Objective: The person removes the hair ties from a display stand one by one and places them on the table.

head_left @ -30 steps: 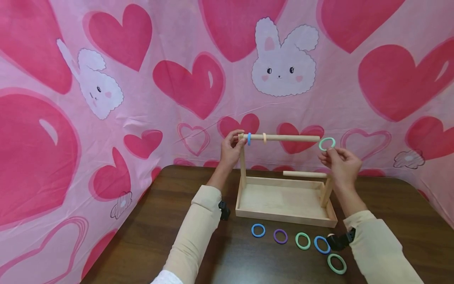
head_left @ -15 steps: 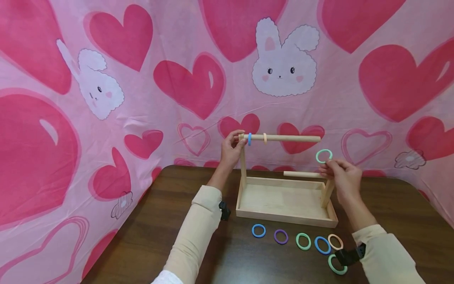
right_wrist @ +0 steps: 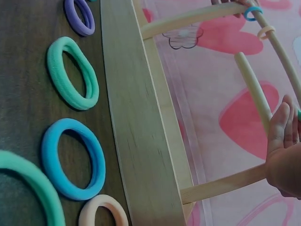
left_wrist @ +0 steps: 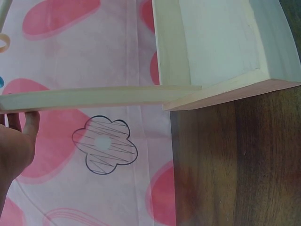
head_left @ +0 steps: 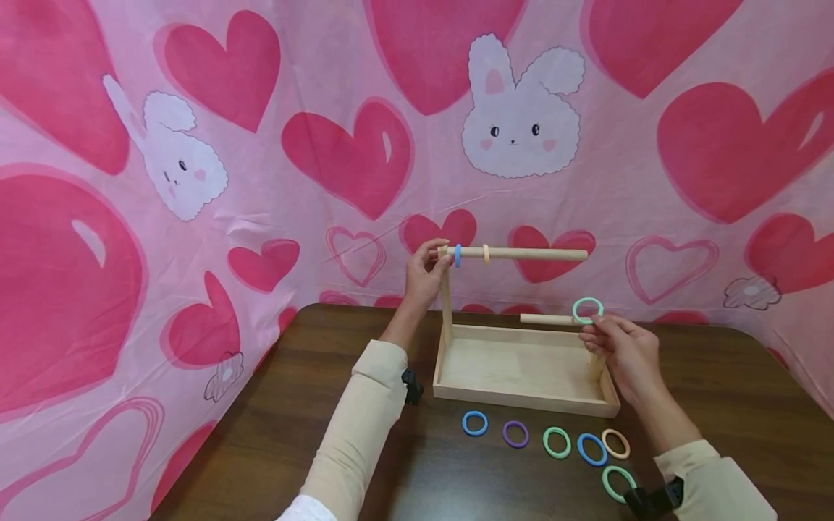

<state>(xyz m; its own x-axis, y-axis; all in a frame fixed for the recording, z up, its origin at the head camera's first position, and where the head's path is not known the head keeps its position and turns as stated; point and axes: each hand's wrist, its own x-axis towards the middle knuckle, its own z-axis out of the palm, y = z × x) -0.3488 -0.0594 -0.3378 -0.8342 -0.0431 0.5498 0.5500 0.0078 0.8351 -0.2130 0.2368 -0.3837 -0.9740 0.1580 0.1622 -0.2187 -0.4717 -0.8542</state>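
A mint-green hair tie (head_left: pixel 588 299) is pinched between the thumb and fingers of my right hand (head_left: pixel 628 354). In the head view it overlaps the lower rod (head_left: pixel 544 319) of a wooden stand; whether the rod passes through it I cannot tell. My left hand (head_left: pixel 423 281) grips the top of the stand's left post (left_wrist: pixel 94 97). Close to that hand, a blue hair tie (head_left: pixel 458 255) and a peach hair tie (head_left: pixel 486 254) hang on the upper rod (head_left: pixel 537 253). The right hand partly hides the right post (right_wrist: pixel 225 182).
In front of the stand's tray (head_left: pixel 521 403) several hair ties lie on the dark wooden table (head_left: pixel 365 477), among them a purple one (head_left: pixel 506 434), a green one (right_wrist: pixel 56 80) and a blue one (right_wrist: pixel 49 157). A pink heart-print cloth (head_left: pixel 417 166) hangs behind.
My right hand has lowered the mint-green hair tie from beside the upper rod's free end to the level of the lower rod. The left hand stays on the post.
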